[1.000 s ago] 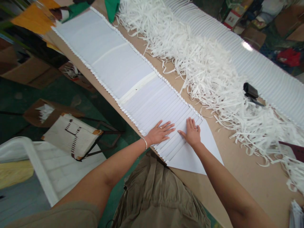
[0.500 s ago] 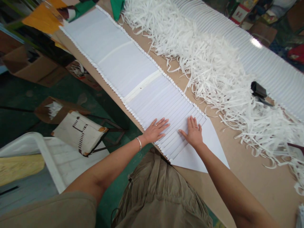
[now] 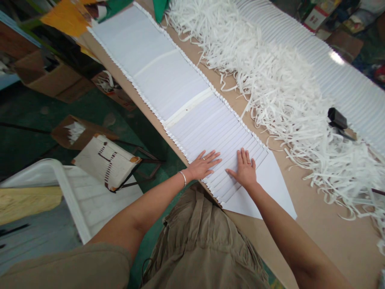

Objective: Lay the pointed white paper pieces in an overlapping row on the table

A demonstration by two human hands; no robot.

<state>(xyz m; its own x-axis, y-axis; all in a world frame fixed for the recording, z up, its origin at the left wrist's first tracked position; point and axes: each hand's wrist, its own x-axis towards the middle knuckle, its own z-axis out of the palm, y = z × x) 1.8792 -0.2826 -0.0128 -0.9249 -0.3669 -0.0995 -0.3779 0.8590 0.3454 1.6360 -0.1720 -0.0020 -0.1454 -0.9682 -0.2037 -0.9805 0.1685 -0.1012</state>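
Note:
A long row of overlapping white paper sheets runs diagonally along the table edge, with small folded tabs down both sides. My left hand lies on the row near its front edge, fingers spread, with a ring and a bracelet showing. Further right, my right hand rests flat on the overlapped sheets close to their near end, thumb held away from the fingers. Beyond it, the last sheet shows a wide bare part. Neither hand grips anything.
A heap of white paper strips covers the table's middle. A black clip-like object lies on it. Behind runs another long row of white sheets. Left of the table stand a stool, a white plastic chair and cardboard boxes.
The view has shifted slightly, so the table and sheets appear further right. Against the sheets, my right hand sits a little further left, toward the row's middle. Both hands stay spread on the paper.

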